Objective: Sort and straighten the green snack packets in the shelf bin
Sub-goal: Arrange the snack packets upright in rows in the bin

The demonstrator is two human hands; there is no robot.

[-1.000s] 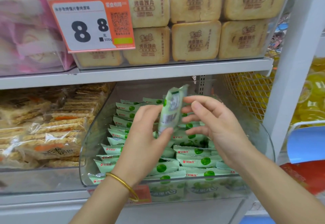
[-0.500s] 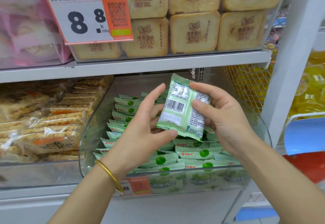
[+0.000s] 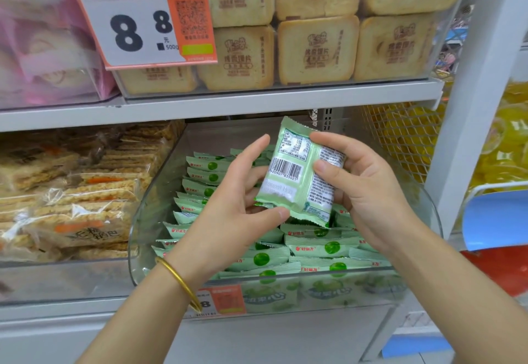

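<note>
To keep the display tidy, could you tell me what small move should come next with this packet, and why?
Probably flip the green snack packet front-up: the left hand and right hand hold it barcode side showing, while the stocked packets in the clear bin show their printed fronts.

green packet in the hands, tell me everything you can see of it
The packet is pale green glossy film, crimped at both ends, back facing the camera: barcode, nutrition table, small print. It is held nearly upright above the bin; the left hand pinches its lower edge, the right hand grips its right side.
</note>
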